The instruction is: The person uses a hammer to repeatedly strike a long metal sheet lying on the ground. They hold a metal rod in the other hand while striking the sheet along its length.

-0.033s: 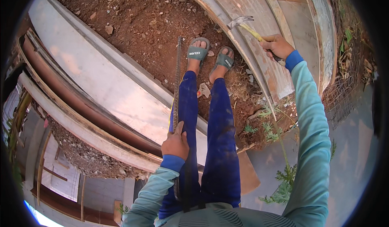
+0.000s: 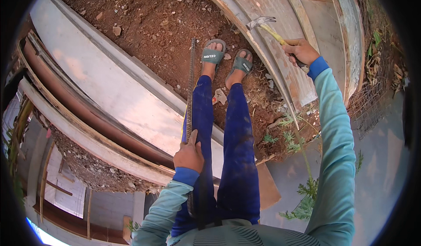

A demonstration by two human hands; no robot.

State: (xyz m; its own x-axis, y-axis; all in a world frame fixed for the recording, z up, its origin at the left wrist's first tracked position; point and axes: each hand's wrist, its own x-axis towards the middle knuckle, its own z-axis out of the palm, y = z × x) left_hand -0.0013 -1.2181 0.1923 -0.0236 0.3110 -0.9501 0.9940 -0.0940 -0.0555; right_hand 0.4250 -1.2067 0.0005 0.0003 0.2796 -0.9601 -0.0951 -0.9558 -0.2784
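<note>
My left hand (image 2: 189, 156) is closed round a ribbed steel bar (image 2: 190, 88), with a finger laid along it. The bar runs from beside my left leg up toward my feet, its far end just left of a grey-green sandal (image 2: 212, 56). Out to the right, my right hand (image 2: 301, 52) grips a claw hammer (image 2: 272, 34) by the dark lower part of its yellow handle. The metal head of the hammer hangs over the edge of a wooden form panel (image 2: 280, 10), apart from the bar. Whether the head touches the panel I cannot tell.
I stand on reddish soil (image 2: 153, 26) strewn with stones and broken bits. A long pale panel (image 2: 109, 81) lies to the left, with a brown-lined trough (image 2: 87, 101) beyond it. A pointed wood strip (image 2: 290, 107) and a green weed (image 2: 307, 197) are at right, near wire mesh (image 2: 370, 114).
</note>
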